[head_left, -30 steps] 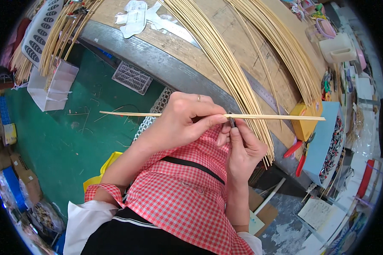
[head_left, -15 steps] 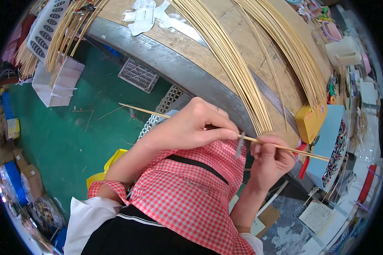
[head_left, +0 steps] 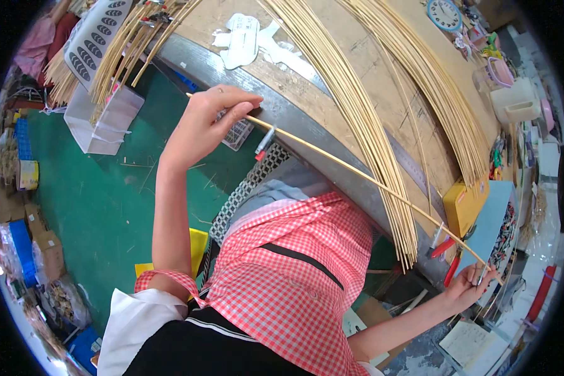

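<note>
Your left hand (head_left: 203, 125), arm raised and outstretched, pinches one end of a thin bamboo strip (head_left: 357, 175); your right hand (head_left: 467, 285), extended low beside the workbench edge (head_left: 332, 141), grips the other end. The strip spans diagonally along that edge, above your checked apron (head_left: 294, 276).

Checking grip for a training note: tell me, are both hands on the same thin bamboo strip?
Yes, the left hand pinches one end of the thin bamboo strip and the right hand holds the other end.
</note>
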Demonstrator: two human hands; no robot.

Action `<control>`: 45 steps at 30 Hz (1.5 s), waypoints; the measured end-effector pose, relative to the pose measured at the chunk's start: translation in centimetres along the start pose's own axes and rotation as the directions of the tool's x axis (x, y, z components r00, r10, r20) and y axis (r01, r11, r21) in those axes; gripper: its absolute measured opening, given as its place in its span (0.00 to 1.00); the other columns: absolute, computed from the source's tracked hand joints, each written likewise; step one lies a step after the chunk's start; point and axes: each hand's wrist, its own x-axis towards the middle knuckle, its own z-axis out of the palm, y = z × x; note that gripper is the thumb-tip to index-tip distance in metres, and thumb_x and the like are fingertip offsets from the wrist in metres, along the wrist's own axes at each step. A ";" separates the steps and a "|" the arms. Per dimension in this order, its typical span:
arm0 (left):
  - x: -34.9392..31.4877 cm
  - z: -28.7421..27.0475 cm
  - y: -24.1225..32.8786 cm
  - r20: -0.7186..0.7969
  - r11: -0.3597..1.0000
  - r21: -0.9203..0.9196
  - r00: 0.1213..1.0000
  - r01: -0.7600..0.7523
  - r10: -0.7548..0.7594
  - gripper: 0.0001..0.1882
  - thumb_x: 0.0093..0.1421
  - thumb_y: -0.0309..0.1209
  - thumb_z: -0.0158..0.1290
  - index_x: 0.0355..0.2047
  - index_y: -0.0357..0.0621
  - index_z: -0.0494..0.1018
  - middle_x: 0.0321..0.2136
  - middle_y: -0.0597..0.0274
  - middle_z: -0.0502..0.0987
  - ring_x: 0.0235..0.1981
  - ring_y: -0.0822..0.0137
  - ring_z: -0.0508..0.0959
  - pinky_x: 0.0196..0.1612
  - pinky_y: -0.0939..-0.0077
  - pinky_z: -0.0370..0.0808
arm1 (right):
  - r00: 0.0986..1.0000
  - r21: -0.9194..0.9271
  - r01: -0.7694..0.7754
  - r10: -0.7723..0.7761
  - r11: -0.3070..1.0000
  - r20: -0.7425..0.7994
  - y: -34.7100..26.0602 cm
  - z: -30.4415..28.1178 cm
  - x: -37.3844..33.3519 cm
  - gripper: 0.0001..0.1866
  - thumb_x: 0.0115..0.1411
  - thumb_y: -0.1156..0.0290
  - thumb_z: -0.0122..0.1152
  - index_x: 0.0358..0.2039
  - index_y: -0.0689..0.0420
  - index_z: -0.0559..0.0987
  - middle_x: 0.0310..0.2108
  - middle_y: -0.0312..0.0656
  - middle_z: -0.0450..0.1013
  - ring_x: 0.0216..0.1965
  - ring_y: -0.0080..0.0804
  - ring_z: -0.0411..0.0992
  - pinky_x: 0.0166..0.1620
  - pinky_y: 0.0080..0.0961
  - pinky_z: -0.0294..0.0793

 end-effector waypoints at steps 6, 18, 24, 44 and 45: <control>0.1 -0.5 2.2 0.112 0.997 -0.057 0.992 -0.043 0.050 0.09 0.52 0.27 0.59 0.33 0.38 0.79 0.28 0.58 0.79 0.30 0.64 0.78 0.35 0.76 0.72 | 0.993 0.005 0.035 -0.034 0.999 -0.110 -1.0 -2.3 0.9 0.09 0.65 0.68 0.49 0.39 0.63 0.70 0.21 0.35 0.61 0.16 0.18 0.53 0.18 0.14 0.55; 0.8 -11.8 -3.8 -0.627 0.996 0.073 0.779 0.055 0.003 0.07 0.58 0.26 0.56 0.34 0.35 0.79 0.29 0.66 0.79 0.30 0.79 0.73 0.32 0.85 0.67 | 0.992 -0.354 0.048 -0.085 0.934 -0.089 0.6 -0.8 0.9 0.16 0.66 0.68 0.48 0.50 0.66 0.68 0.32 0.34 0.66 0.23 0.16 0.57 0.22 0.13 0.58; 3.3 -20.0 -10.3 -0.709 0.751 0.533 0.690 0.389 0.145 0.10 0.60 0.30 0.52 0.38 0.41 0.78 0.32 0.51 0.79 0.33 0.60 0.80 0.39 0.72 0.73 | 0.964 -0.554 0.104 -0.221 0.826 -0.149 -0.2 -1.9 1.7 0.13 0.65 0.70 0.51 0.46 0.65 0.73 0.30 0.33 0.69 0.23 0.15 0.61 0.23 0.13 0.61; 0.9 -7.8 2.8 -0.442 0.914 0.405 0.876 0.004 0.191 0.10 0.58 0.21 0.50 0.40 0.36 0.75 0.39 0.55 0.76 0.43 0.60 0.75 0.48 0.74 0.67 | 0.874 -0.844 0.471 0.005 -0.254 0.486 10.5 8.6 7.7 0.11 0.55 0.76 0.57 0.39 0.65 0.76 0.38 0.51 0.73 0.40 0.48 0.71 0.47 0.35 0.69; 0.7 -6.7 3.7 -0.426 0.922 0.387 0.888 0.004 0.175 0.10 0.58 0.20 0.50 0.40 0.36 0.75 0.38 0.55 0.76 0.43 0.60 0.75 0.48 0.74 0.67 | 0.827 -0.777 0.535 0.018 -0.332 0.562 11.6 9.2 8.2 0.11 0.54 0.76 0.58 0.38 0.65 0.76 0.38 0.50 0.72 0.41 0.48 0.70 0.47 0.36 0.69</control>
